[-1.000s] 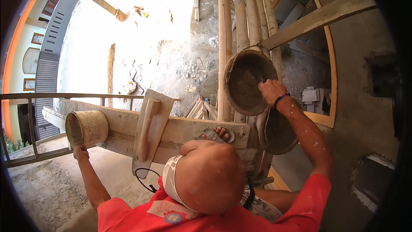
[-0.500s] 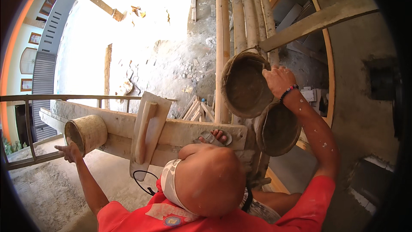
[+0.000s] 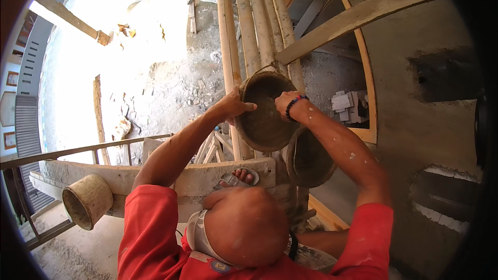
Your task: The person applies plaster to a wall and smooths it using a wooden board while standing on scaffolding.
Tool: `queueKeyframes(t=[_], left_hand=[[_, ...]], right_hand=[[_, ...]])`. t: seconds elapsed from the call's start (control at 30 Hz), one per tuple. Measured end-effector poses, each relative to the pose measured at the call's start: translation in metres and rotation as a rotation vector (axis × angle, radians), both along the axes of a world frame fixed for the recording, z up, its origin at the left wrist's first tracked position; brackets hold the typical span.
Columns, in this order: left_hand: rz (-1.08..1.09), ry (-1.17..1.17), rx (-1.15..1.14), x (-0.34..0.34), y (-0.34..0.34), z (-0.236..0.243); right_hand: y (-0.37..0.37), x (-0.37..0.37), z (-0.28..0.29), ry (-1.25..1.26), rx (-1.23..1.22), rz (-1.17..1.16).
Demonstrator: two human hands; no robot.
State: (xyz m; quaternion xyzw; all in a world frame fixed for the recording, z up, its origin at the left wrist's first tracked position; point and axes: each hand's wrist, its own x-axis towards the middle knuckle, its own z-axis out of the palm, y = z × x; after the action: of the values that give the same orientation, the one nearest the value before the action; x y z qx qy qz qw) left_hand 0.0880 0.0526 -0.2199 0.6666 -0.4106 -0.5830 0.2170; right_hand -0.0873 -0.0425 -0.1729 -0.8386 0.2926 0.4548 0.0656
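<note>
A round, mortar-smeared dark bucket (image 3: 258,128) hangs or rests tilted beside the bamboo poles, its mouth facing me. My left hand (image 3: 236,106) grips its left rim, thumb over the edge and fingers on the outside. Inside the mouth, near the right rim, my right hand (image 3: 288,105) is closed with the fingers curled; what they hold, if anything, is hidden. Below and to the right is a second, similar bucket (image 3: 314,163), untouched. Behind my left arm only the top end of a wooden float (image 3: 150,146) shows.
A pale, dirty pail (image 3: 98,192) lies on its side by the planks (image 3: 207,173) at left. My sandaled foot (image 3: 239,177) rests on the planks. Bamboo poles (image 3: 251,36) rise ahead, crossed by a beam (image 3: 363,18). A metal rail (image 3: 67,154) runs left; a plastered wall (image 3: 404,124) stands right.
My left hand has come from beside the pale pail to the bucket's left rim. My right hand has gone from the rim into the bucket's mouth. The view has shifted right.
</note>
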Motion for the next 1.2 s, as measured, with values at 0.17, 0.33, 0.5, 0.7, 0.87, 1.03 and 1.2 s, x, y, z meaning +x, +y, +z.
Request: queueKeyframes(t=[0.17,0.33,0.5,0.7,0.87,1.03,1.2], left_hand=[[0.08,-0.189,-0.134,-0.024,0.003,-0.031],[0.091,-0.18,-0.134,-0.016,0.001,-0.039],[0.141,-0.184,-0.191,-0.011,0.001,-0.048],[0.288,0.383,0.005,-0.011,0.013,-0.02],[0.234,0.43,-0.053,-0.007,0.025,-0.025],[0.315,0.482,-0.057,-0.03,0.014,-0.043],[0.27,0.504,0.014,-0.03,0.02,-0.05]], right_hand=[[-0.006,-0.024,0.005,0.08,0.35,-0.304],[0.008,-0.048,0.008,-0.266,0.746,-0.993],[0.013,-0.073,0.038,-0.738,0.368,-0.717],[0.019,-0.056,0.042,-0.55,-0.169,-0.306],[0.082,-0.029,-0.026,-0.603,-0.128,-0.213],[0.044,-0.054,0.054,-0.459,0.101,-0.129],[0.028,-0.07,0.026,-0.68,-0.284,-0.188]])
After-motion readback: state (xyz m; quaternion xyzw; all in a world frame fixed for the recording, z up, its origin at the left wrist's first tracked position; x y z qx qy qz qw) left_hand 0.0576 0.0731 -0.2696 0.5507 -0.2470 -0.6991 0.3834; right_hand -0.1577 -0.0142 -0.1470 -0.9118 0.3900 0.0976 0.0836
